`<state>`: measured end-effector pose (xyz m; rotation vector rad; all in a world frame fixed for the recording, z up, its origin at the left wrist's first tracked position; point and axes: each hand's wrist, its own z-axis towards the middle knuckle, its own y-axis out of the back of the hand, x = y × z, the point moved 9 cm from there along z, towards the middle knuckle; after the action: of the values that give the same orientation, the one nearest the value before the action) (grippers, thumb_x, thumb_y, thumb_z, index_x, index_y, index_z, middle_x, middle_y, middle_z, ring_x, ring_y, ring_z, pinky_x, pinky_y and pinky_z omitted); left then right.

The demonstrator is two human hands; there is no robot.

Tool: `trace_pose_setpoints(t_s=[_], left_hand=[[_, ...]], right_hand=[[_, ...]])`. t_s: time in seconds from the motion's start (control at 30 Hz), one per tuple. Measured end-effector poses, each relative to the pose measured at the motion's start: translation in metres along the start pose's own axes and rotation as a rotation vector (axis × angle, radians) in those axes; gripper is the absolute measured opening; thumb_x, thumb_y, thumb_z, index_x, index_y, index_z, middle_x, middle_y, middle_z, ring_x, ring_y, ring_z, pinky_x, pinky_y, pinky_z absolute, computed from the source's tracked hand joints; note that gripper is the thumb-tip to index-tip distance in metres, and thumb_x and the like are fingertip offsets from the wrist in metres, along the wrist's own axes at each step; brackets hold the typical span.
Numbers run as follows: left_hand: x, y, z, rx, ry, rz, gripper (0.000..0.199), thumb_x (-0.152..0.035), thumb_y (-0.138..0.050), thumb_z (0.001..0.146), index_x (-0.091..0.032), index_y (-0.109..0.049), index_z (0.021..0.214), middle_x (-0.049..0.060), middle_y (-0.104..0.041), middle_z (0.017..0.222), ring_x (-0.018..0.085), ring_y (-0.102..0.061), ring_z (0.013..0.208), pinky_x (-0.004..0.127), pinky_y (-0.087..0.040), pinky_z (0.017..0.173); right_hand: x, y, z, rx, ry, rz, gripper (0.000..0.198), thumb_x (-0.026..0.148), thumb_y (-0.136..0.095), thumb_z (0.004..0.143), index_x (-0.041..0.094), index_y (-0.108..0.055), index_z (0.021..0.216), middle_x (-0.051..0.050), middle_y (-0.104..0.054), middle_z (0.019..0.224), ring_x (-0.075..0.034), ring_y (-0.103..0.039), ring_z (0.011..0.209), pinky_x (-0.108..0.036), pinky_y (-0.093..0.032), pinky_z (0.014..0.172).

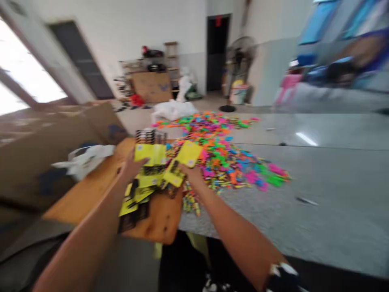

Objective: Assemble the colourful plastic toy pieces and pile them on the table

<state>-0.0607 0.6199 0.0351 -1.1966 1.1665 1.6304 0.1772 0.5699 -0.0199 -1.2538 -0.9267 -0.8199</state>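
My left hand is closed at the left edge of some yellow-and-black cards, its thumb lying across the front. My right hand grips another yellow card, which is tilted to the right. Below and between the hands, more yellow-and-black cards lie in a loose, overlapping pile on an orange-brown wooden board. Motion blur hides the print on the cards and the exact finger contact. Just right of the hands spreads a heap of small, brightly coloured plastic pieces.
Cardboard boxes stand along the left, with a white plastic bag by the board. The grey tabletop extends right, bearing a thin pen-like object. Beyond are a white sack and a standing fan.
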Motion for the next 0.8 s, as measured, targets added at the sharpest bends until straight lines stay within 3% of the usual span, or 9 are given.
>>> trace_pose_setpoints(t_s=[0.07,0.13,0.2,0.33,0.5,0.57,0.67,0.8], left_hand=[[-0.002,0.016,-0.002,0.038,-0.013,-0.011,0.061,-0.023,-0.084,0.077,-0.009,-0.061,0.132,0.010,-0.080,0.108,0.026,-0.075,0.098,0.050,-0.058,0.100],[-0.006,0.019,-0.011,0.068,-0.033,0.001,0.075,-0.033,-0.088,0.072,-0.009,-0.059,0.136,0.013,-0.077,0.119,0.028,-0.073,0.106,0.048,-0.057,0.102],[-0.014,0.006,-0.026,0.147,-0.090,-0.021,0.083,-0.039,-0.087,0.071,-0.012,-0.054,0.143,0.013,-0.074,0.124,0.030,-0.071,0.113,0.046,-0.058,0.102],[-0.013,-0.002,-0.071,0.171,-0.135,-0.043,0.089,-0.043,-0.084,0.072,-0.017,-0.048,0.149,0.011,-0.071,0.128,0.031,-0.068,0.117,0.043,-0.058,0.099],[0.032,0.030,-0.135,0.011,-0.038,-0.076,0.079,-0.040,-0.088,0.070,-0.025,-0.058,0.140,0.008,-0.072,0.128,0.030,-0.069,0.117,0.039,-0.060,0.098],[0.057,0.039,-0.156,-0.038,0.043,-0.220,0.073,-0.041,-0.090,0.068,-0.027,-0.062,0.135,0.008,-0.074,0.125,0.031,-0.070,0.117,0.041,-0.061,0.097],[0.095,0.046,-0.179,-0.138,0.210,-0.463,0.063,-0.045,-0.090,0.068,-0.028,-0.067,0.124,0.007,-0.077,0.118,0.031,-0.074,0.110,0.044,-0.064,0.092],[0.121,0.065,-0.192,-0.335,0.291,-0.522,0.058,-0.042,-0.092,0.065,-0.027,-0.067,0.115,0.004,-0.079,0.113,0.027,-0.077,0.099,0.041,-0.065,0.086]], right_hand=[[-0.006,0.014,0.011,-0.132,0.030,0.137,0.052,0.047,-0.088,0.063,0.022,-0.075,0.107,-0.006,-0.080,0.113,-0.030,-0.071,0.116,-0.051,-0.051,0.110],[-0.014,0.002,0.017,-0.067,0.027,0.190,0.051,0.043,-0.092,0.060,0.022,-0.075,0.103,-0.006,-0.080,0.112,-0.029,-0.072,0.113,-0.048,-0.052,0.109],[-0.016,-0.011,0.013,0.009,0.017,0.206,0.052,0.042,-0.092,0.061,0.022,-0.074,0.105,-0.005,-0.081,0.110,-0.027,-0.073,0.109,-0.046,-0.054,0.106],[-0.013,-0.016,-0.009,-0.035,0.018,0.192,0.056,0.043,-0.090,0.067,0.024,-0.069,0.115,-0.003,-0.081,0.107,-0.024,-0.075,0.098,-0.042,-0.061,0.094],[-0.031,-0.027,-0.051,0.043,-0.050,-0.027,0.046,0.039,-0.089,0.069,0.023,-0.071,0.107,-0.004,-0.081,0.107,-0.025,-0.075,0.095,-0.042,-0.062,0.090],[-0.046,-0.031,-0.068,0.057,-0.084,-0.060,0.044,0.039,-0.088,0.070,0.023,-0.072,0.107,-0.004,-0.081,0.108,-0.027,-0.075,0.099,-0.045,-0.061,0.094],[-0.063,-0.028,-0.081,-0.011,-0.109,-0.021,0.048,0.040,-0.089,0.069,0.023,-0.072,0.110,-0.005,-0.081,0.111,-0.027,-0.075,0.102,-0.047,-0.060,0.097],[-0.070,-0.014,-0.087,-0.155,-0.181,0.189,0.052,0.040,-0.095,0.059,0.021,-0.073,0.102,-0.006,-0.082,0.101,-0.027,-0.077,0.088,-0.046,-0.063,0.089]])
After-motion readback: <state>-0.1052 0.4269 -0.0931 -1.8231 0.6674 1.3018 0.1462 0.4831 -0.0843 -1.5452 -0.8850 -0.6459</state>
